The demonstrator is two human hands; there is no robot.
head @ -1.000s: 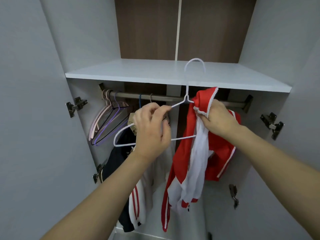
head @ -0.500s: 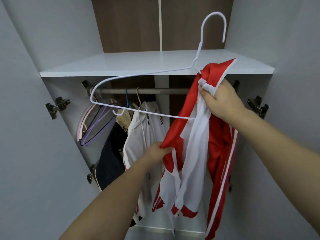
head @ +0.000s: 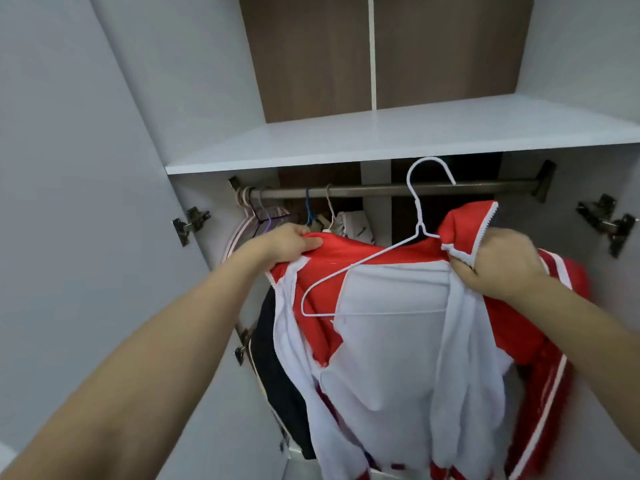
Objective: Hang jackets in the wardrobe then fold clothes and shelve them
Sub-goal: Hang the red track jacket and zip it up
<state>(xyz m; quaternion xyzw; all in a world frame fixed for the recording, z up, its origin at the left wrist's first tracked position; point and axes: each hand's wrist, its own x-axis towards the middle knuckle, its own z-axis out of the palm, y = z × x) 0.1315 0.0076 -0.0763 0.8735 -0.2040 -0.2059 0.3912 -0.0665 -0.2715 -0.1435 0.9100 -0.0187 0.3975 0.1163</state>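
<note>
The red-and-white jacket (head: 391,327) hangs open in front of the wardrobe, a white wire hanger (head: 363,271) partly inside it. The left hand (head: 291,242) pinches its left shoulder; the right hand (head: 498,265) grips the collar. The dressing step seems underway; next, probably seat both shoulders, then hook onto the far rail (head: 485,187).

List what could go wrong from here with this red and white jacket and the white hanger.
1. Only the left arm of the hanger shows, lying on the jacket's lining, so the jacket may sit lopsided and slide off.
2. The hook is not over the rail; if the right hand at the collar or the left hand at the shoulder slackens, both may drop.
3. Hung clothes crowd the left, so the shoulder could snag.
</note>
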